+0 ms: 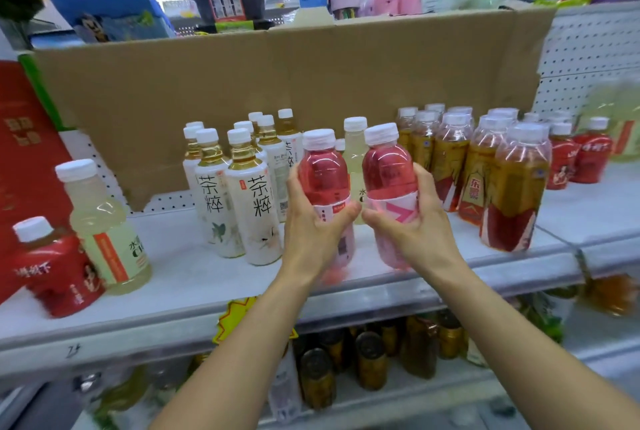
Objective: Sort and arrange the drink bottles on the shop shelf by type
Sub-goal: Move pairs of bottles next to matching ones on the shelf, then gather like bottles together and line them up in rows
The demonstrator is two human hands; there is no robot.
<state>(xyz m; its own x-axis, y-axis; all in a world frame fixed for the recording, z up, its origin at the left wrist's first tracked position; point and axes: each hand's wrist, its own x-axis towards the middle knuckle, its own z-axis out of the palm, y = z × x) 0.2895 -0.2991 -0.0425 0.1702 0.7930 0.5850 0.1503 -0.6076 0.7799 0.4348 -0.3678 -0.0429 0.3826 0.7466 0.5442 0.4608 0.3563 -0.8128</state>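
My left hand [311,221] grips a pink drink bottle [323,173] with a white cap. My right hand [412,221] grips a second pink bottle [388,166] of the same kind, tilted slightly right. Both are held side by side just above the white shelf [194,277], at its middle front. Behind them stands a pale yellow bottle [354,155]. To the left is a group of white-labelled tea bottles [252,201]. To the right stand several amber bottles with red and gold labels [512,187].
At the shelf's left end stand a pale yellow bottle [104,221] and a red-labelled bottle [55,266]. More red-labelled bottles [585,152] stand far right. A cardboard sheet [277,83] backs the shelf. Dark bottles [370,360] fill the shelf below.
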